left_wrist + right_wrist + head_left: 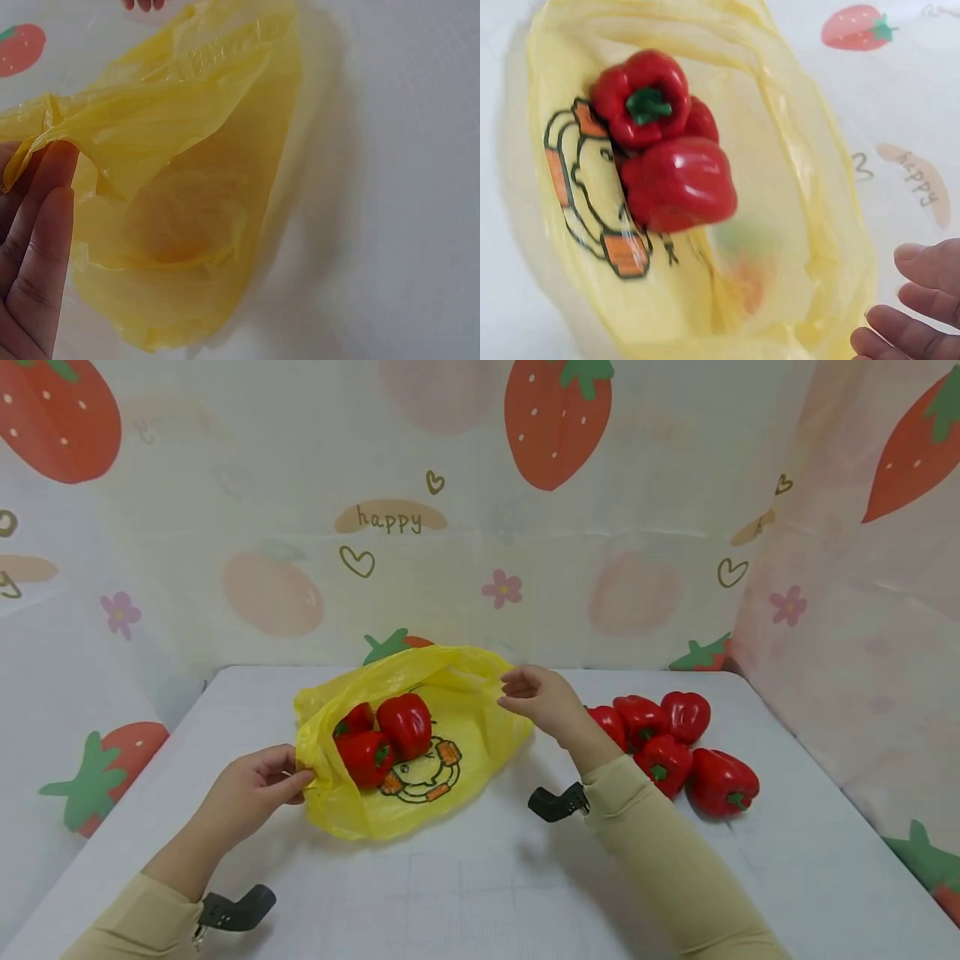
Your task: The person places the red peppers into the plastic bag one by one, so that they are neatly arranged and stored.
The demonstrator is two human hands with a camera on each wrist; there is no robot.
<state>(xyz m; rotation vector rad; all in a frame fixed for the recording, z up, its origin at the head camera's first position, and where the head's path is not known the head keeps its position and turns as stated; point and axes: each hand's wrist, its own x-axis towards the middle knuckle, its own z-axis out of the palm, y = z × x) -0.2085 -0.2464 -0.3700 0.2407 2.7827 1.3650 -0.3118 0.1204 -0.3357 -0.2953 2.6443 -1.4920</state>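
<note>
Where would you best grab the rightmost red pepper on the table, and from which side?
Probably round the plump body of the rightmost pepper, with the right hand coming from above and the right: a neighbouring pepper crowds its left, while its right side is free. The small green stem offers little to hold.

Long beige sleeves (667, 860) are worn, with a bent black device (555, 804) at each end.

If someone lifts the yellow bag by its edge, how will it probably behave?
The yellow bag is probably floppy, since its thin film is creased. It may hang lopsided, because the red peppers inside lie bunched toward one side. Its shiny surface might feel slightly slippery.
</note>
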